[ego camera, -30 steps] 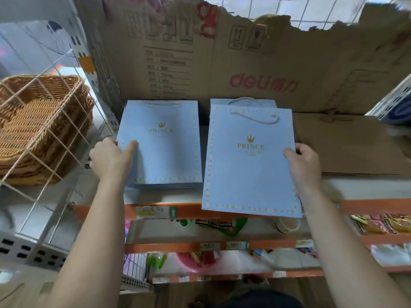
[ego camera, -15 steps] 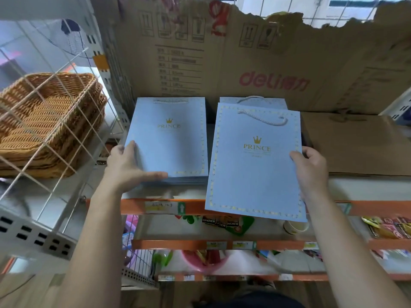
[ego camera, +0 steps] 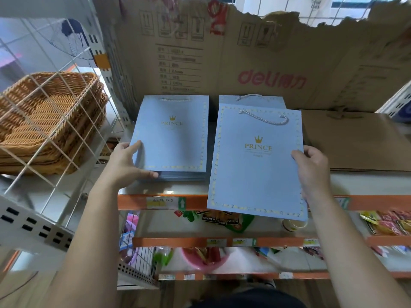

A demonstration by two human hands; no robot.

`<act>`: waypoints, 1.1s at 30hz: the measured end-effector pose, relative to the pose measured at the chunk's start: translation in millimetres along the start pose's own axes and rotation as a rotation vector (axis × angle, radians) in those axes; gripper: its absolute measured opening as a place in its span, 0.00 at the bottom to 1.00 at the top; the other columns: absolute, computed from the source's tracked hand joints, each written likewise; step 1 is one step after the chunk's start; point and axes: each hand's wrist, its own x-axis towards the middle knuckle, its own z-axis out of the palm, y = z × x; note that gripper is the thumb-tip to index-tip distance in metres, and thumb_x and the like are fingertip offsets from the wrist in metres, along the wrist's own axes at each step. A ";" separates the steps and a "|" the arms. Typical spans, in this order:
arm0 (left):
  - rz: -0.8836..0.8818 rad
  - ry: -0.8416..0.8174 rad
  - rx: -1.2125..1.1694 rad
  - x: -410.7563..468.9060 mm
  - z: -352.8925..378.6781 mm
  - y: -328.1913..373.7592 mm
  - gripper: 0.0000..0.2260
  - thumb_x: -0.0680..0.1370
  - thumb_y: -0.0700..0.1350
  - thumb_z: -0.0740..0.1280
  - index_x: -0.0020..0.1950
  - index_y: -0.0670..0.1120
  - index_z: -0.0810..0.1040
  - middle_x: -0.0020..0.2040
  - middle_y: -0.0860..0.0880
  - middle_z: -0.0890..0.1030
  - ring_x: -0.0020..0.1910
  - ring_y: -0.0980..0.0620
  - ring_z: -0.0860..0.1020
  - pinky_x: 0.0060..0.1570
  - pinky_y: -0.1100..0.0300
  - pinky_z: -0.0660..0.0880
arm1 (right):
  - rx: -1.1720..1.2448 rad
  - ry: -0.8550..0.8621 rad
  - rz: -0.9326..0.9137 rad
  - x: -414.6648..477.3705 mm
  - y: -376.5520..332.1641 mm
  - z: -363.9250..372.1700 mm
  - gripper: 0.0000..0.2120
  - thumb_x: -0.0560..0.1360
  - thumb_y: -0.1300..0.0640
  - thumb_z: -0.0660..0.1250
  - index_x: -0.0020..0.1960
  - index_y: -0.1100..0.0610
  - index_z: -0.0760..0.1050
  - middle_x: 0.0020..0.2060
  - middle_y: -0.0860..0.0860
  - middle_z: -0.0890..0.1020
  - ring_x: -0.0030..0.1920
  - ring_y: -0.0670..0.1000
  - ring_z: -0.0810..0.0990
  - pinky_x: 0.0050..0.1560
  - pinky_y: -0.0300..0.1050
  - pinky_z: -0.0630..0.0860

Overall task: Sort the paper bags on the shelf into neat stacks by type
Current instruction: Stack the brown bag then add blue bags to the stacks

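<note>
A stack of small light-blue PRINCE bags (ego camera: 173, 138) lies at the shelf's left. My left hand (ego camera: 126, 163) holds its near left corner, forefinger along the left edge and thumb at the front edge. A larger light-blue PRINCE bag (ego camera: 255, 170) with a white rope handle overhangs the shelf's front edge. My right hand (ego camera: 311, 167) pinches its right edge, thumb on top. Another blue bag (ego camera: 251, 100) shows behind it. Flat brown paper bags (ego camera: 360, 141) are stacked at the right.
A torn cardboard sheet (ego camera: 244, 63) stands behind the bags. Wicker baskets (ego camera: 44, 121) sit behind a white wire grid on the left. The shelf's orange front rail (ego camera: 164, 202) runs across. Lower shelves hold snack packets (ego camera: 222, 218) and a pink bowl (ego camera: 200, 258).
My left hand slid from the small stack's left side to its near left corner, thumb now under the front edge. The large bag in my right hand has barely moved.
</note>
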 end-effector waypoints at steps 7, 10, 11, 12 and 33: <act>0.047 0.046 0.218 -6.8 13.9 -6.1 0.58 0.55 0.69 0.76 0.76 0.47 0.54 0.76 0.48 0.53 0.74 0.46 0.53 0.71 0.45 0.59 | 0.002 -0.005 0.023 -1.6 4.2 -3.3 0.05 0.73 0.58 0.65 0.46 0.59 0.77 0.37 0.51 0.83 0.38 0.54 0.81 0.40 0.49 0.77; 0.121 0.220 0.293 -8.5 18.7 -3.9 0.47 0.58 0.67 0.76 0.68 0.44 0.68 0.70 0.44 0.65 0.69 0.44 0.63 0.64 0.46 0.66 | -0.010 0.002 0.025 -2.3 5.2 -5.0 0.05 0.73 0.58 0.65 0.47 0.58 0.77 0.36 0.49 0.84 0.37 0.52 0.81 0.40 0.49 0.77; 0.141 0.246 0.321 -7.5 18.6 -3.1 0.43 0.57 0.68 0.76 0.64 0.44 0.72 0.68 0.44 0.69 0.66 0.44 0.66 0.60 0.46 0.68 | -0.014 0.006 0.025 -2.2 5.1 -5.9 0.05 0.74 0.58 0.65 0.47 0.59 0.77 0.36 0.50 0.84 0.37 0.53 0.81 0.40 0.49 0.77; 0.151 0.255 0.340 -7.2 17.8 -1.5 0.39 0.57 0.69 0.75 0.58 0.45 0.74 0.64 0.45 0.72 0.63 0.44 0.68 0.57 0.47 0.70 | -0.017 0.007 0.024 -1.7 4.8 -6.6 0.06 0.74 0.58 0.65 0.47 0.59 0.77 0.36 0.50 0.83 0.38 0.53 0.81 0.40 0.50 0.78; 0.449 0.545 0.187 -19.3 130.0 75.4 0.14 0.79 0.48 0.58 0.59 0.44 0.78 0.55 0.46 0.79 0.57 0.44 0.74 0.54 0.50 0.67 | -0.305 -0.137 -0.107 106.0 -23.8 3.7 0.22 0.72 0.60 0.72 0.64 0.58 0.72 0.38 0.50 0.77 0.45 0.55 0.81 0.48 0.52 0.78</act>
